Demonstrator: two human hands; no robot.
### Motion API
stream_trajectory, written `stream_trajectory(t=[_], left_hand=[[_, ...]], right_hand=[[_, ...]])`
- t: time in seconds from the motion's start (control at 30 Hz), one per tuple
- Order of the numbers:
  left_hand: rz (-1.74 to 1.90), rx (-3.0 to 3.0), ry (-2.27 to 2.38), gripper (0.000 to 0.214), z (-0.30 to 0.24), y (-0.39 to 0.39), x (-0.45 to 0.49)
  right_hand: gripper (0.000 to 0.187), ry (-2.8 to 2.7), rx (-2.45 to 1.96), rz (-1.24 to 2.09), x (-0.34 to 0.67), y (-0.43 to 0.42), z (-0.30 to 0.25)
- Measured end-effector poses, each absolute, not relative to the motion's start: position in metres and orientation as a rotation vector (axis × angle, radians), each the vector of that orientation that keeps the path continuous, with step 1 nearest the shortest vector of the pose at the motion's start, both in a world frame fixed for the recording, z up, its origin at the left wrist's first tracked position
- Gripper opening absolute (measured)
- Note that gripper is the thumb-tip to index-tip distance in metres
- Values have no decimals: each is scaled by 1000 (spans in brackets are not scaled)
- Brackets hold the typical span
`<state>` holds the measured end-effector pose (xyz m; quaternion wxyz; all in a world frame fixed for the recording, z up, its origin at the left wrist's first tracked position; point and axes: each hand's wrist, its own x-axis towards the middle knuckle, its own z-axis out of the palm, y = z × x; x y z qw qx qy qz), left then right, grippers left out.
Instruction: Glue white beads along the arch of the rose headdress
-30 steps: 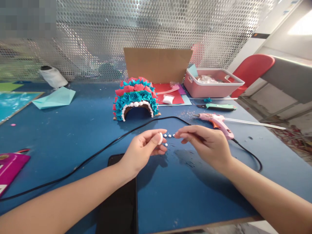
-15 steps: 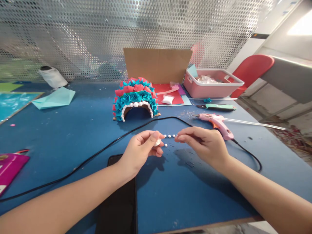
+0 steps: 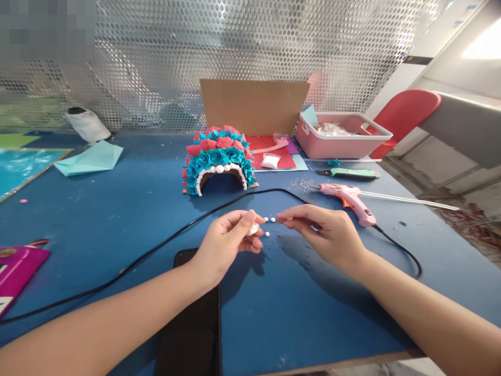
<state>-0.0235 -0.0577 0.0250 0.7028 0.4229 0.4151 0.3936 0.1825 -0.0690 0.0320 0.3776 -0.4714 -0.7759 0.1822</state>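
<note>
My left hand (image 3: 229, 243) is closed in a pinch on a small white piece (image 3: 253, 228) just above the blue table (image 3: 117, 209). My right hand (image 3: 326, 232) reaches left with its fingertips pressed together over a short row of small white beads (image 3: 269, 220) lying on the table; whether it holds one is hidden. Behind the hands stands an arched ornament (image 3: 218, 158) covered in teal and red paper flowers with a white bead rim.
A pink glue gun (image 3: 350, 196) lies right of my hand, its black cord (image 3: 164, 243) looping across the table. A dark phone (image 3: 191, 324) lies near the front edge. At the back are a pink bin (image 3: 342, 137), a cardboard sheet (image 3: 254, 104), a green knife (image 3: 350, 173) and teal paper (image 3: 90, 158).
My right hand has crept a little to the left along the bead row, covering the rightmost beads. My left hand has turned the white piece slightly downward.
</note>
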Motion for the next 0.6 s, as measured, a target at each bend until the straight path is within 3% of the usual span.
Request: stream_trajectory(t=[0.27,0.4,0.6], left_hand=[[897,895,950,33,30,-59,-21],[894,894,953,32,30,-60,-21],[893,887,954,32,30,-60,-21]], right_hand=[[12,-2010,-1252,388,183,-66,31],[21,-1909,-1289,469,183,-66,29],[8,-1897,-1343,375,185,-66,29]])
